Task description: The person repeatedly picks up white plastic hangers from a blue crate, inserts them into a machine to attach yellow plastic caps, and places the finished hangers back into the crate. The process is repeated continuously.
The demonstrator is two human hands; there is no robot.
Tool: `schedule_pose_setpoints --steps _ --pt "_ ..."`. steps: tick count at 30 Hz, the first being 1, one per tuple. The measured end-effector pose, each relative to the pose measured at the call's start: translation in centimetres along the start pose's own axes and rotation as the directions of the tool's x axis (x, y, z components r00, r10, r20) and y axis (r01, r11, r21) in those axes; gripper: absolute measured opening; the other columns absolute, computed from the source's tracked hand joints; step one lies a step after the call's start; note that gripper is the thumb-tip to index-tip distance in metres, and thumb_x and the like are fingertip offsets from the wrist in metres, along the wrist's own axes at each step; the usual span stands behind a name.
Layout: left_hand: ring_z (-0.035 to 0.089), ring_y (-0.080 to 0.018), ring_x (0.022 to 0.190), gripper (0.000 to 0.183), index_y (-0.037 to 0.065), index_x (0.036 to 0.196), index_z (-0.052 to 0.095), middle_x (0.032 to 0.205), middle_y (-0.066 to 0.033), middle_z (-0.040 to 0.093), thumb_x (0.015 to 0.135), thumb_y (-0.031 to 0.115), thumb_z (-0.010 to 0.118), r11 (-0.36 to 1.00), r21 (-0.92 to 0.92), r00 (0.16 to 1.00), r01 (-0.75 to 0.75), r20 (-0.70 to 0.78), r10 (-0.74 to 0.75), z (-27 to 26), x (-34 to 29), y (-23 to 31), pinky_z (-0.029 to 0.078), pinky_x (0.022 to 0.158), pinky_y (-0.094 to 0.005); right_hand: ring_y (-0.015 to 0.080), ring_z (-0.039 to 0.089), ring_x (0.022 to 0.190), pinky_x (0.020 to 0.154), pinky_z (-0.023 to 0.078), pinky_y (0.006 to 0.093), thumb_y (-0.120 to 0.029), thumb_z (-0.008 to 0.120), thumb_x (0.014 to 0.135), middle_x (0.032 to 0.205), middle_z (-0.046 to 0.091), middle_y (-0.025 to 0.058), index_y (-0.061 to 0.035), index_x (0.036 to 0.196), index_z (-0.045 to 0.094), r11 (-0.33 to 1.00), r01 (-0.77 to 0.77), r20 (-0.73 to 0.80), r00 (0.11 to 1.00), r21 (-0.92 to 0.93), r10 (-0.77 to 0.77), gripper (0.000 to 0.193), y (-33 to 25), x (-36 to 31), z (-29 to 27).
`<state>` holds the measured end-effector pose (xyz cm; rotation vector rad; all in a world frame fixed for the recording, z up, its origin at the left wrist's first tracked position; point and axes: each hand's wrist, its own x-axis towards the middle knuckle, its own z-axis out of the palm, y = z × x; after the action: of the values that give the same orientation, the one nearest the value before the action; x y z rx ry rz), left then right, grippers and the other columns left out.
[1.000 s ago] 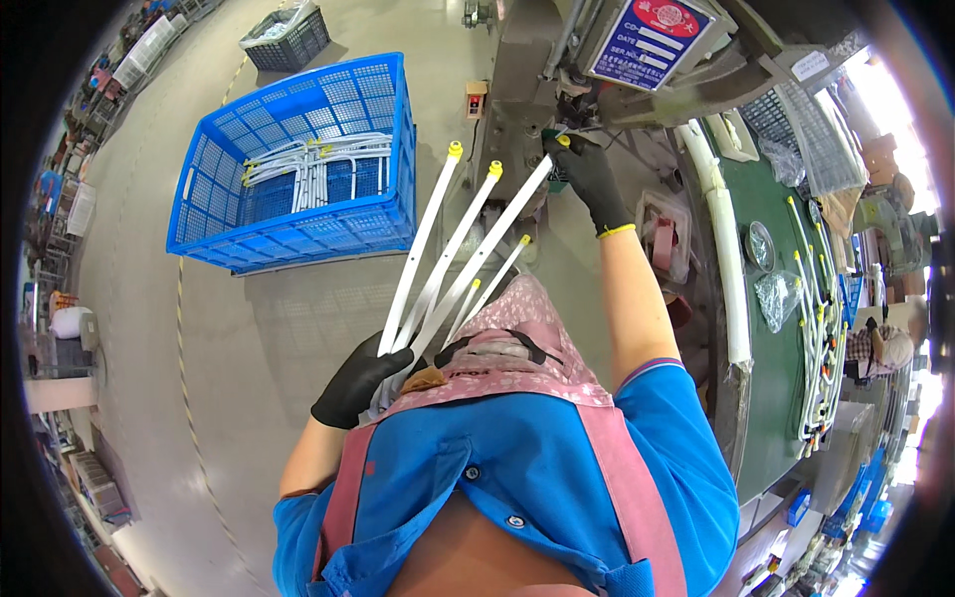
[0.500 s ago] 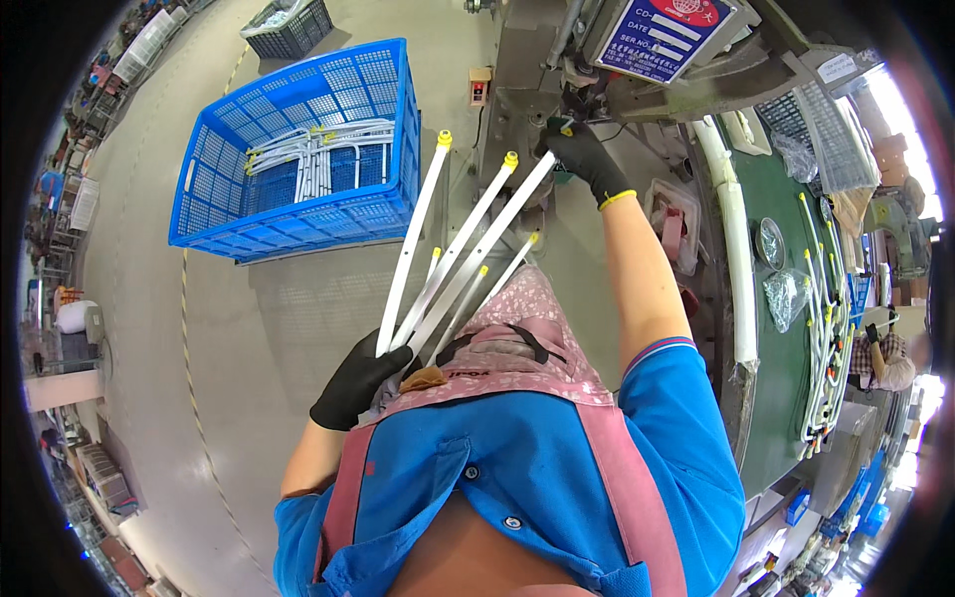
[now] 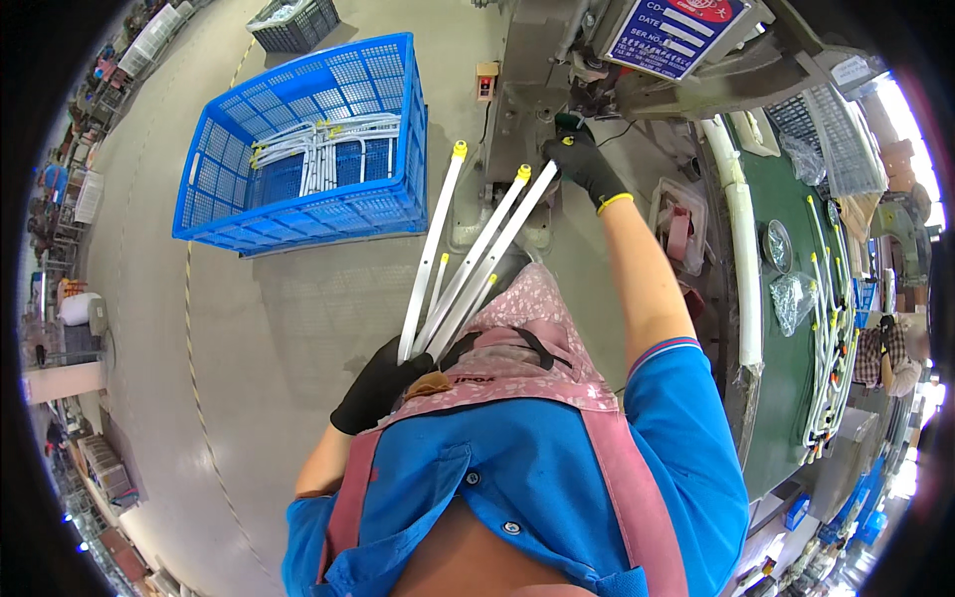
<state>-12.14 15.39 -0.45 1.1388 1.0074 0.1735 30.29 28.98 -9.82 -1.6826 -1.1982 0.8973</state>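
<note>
My left hand [image 3: 378, 390], in a black glove, is closed around the lower part of several white metal tubes [image 3: 434, 249] with yellow ends. The tubes fan out upward in front of my pink apron. My right hand [image 3: 587, 167], also black-gloved, grips the upper end of one white tube [image 3: 516, 231] close to the machine [image 3: 686, 95]. A bit of yellow shows at its fingers. The lower ends of the tubes are hidden behind my left hand and the apron.
A blue plastic crate [image 3: 298, 224] holding bent white tubes stands at the left. Behind it is a dark crate [image 3: 298, 30]. On the right, a green table [image 3: 761, 418] bears more white tubes, a metal bowl [image 3: 777, 245] and plastic bags. Another person [image 3: 892, 353] is at the far right.
The tubes in my left hand have shifted slightly right and down in the picture, and stand closer together. My right hand has stayed by the machine, holding the tube's end.
</note>
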Motion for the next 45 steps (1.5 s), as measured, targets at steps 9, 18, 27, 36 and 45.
schedule_pose_setpoints --steps 9,18,27,36,45 --pt "0.057 -0.0129 0.084 0.036 -0.003 0.113 0.054 0.095 -0.0079 0.062 0.083 0.017 0.059 0.998 0.017 0.998 0.056 0.018 -0.056 -0.1 0.1 -0.1 0.046 0.077 -0.0265 0.0182 0.060 0.076 0.070 0.046 0.0308 -0.017 0.055 0.081 0.080 0.065 0.0098 0.0012 0.085 0.064 0.997 0.064 -0.009 0.998 -0.042 -0.065 0.021 -2.0 -2.6 0.8" --pt "0.057 -0.0146 0.080 0.030 -0.003 0.103 0.054 0.089 -0.0085 0.061 0.083 0.018 0.061 0.999 0.030 0.999 -0.043 -0.031 0.044 0.2 -0.3 0.7 0.046 0.075 -0.0287 0.0202 0.056 0.095 0.081 0.044 0.0319 -0.050 0.043 0.095 0.109 0.058 0.0113 -0.0004 0.114 0.054 0.984 0.176 -0.124 0.976 -0.038 -0.180 0.054 0.6 -10.1 3.0" --pt "0.059 -0.0181 0.083 0.034 -0.003 0.108 0.055 0.092 -0.0106 0.063 0.079 0.013 0.060 0.992 -0.112 0.998 -0.063 0.024 0.066 0.6 1.2 1.6 0.047 0.078 -0.0302 0.0190 0.061 0.091 0.075 0.049 0.0321 -0.055 0.039 0.094 0.113 0.060 0.0091 -0.0026 0.119 0.055 0.828 -0.380 -0.007 0.908 0.413 0.420 0.060 4.4 -14.2 4.0" --pt "0.056 -0.0164 0.089 0.057 -0.006 0.124 0.049 0.104 -0.0126 0.062 0.072 0.016 0.061 0.903 -0.240 0.934 -0.356 -0.120 0.336 3.6 2.7 7.1 0.045 0.082 -0.0284 0.0130 0.061 0.079 0.070 0.048 0.0266 -0.045 0.042 0.097 0.096 0.064 0.0050 -0.0027 0.112 0.058 0.801 -0.436 0.202 0.900 0.410 0.387 0.048 4.0 -18.1 5.0" --pt "0.036 -0.0286 0.132 0.078 0.003 0.147 0.013 0.151 -0.0117 0.022 0.083 0.011 0.056 0.319 -0.557 0.565 -0.767 -0.351 0.747 10.4 6.3 12.4 0.039 0.104 -0.0385 0.0225 0.062 0.092 0.092 0.044 0.0338 -0.052 0.026 0.099 0.103 0.067 0.0150 0.0048 0.095 0.068 0.859 -0.271 0.533 0.846 0.434 -0.003 0.071 -5.5 -23.3 -1.3"
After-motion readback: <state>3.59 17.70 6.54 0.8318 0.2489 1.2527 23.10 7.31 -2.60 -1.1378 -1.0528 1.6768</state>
